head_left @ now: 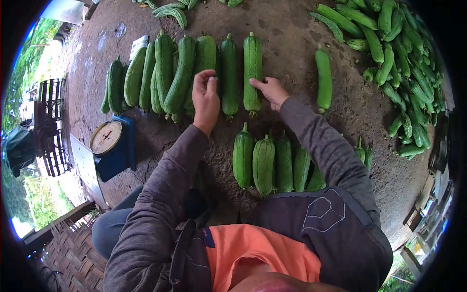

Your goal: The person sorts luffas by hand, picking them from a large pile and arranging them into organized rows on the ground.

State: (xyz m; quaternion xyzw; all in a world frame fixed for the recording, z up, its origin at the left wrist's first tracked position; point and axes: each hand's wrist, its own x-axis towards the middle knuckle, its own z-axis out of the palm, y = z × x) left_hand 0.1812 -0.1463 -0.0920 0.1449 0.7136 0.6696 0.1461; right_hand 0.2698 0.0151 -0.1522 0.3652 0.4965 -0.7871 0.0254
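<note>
My right hand [273, 92] grips a long green sponge gourd [252, 53], its thumb lying on top and its fingers along the right side. The gourd rests upright in view on the ground, stem away from me. My left hand [206, 100] is raised with fingers curled and thumb near the forefinger; whether anything small is pinched there is hidden. Just beyond it lies a thick sponge gourd [206, 51], partly covered by the hand. Between my hands is another dark green gourd [229, 73]. A row of several gourds [163, 68] continues leftward, some overlapping.
A blue dial scale [116, 146] stands at the left. Several shorter gourds [263, 165] line up close to my lap. One gourd [323, 80] lies apart at the right. A large heap of gourds [408, 63] fills the far right. More gourds [172, 14] lie at the top edge.
</note>
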